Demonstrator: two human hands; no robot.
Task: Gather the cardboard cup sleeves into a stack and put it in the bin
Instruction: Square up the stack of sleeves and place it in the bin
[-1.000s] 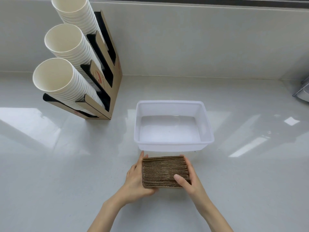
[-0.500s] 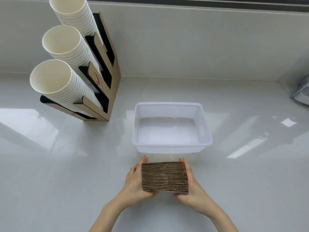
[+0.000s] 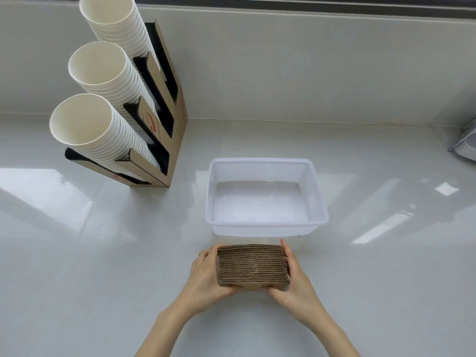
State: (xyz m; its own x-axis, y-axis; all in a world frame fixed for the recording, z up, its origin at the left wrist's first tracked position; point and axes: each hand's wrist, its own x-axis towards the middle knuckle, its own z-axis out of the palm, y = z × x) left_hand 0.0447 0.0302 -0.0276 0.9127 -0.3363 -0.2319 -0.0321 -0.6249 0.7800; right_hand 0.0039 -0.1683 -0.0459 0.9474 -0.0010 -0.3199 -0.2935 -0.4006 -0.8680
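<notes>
Since a second ago your right hand [image 3: 296, 282] has shifted: the thumb that lay across the front of the stack [image 3: 253, 265] has dropped to its near lower edge, so both hands now grip it the same way. The stack looks squarer and tighter than it did.

Your left hand [image 3: 206, 275] presses flat against the stack's left end and your right hand against its right end, fingers held together along the ends, thumbs tucked under the near bottom edge. You are clamping the sleeves between your palms, not pinching them. Whether the stack sits on the bench [image 3: 103, 279] or is lifted just clear, the view does not tell.

What matters for the move ahead: the bin [image 3: 319, 217] lies directly beyond the stack, its near wall just past your fingertips, toward the back edge of the bench. The stack's long axis runs left to right, in line with the bin's long side, so I judge it should go in without turning. Both hands are equally near.

The bin holds nothing yet. Toward the back left corner, a rack [image 3: 164, 140] carries three tilted columns of cups [image 3: 103, 99], well apart from your work. Expect the middle sleeves to sag if your squeeze eases.
</notes>
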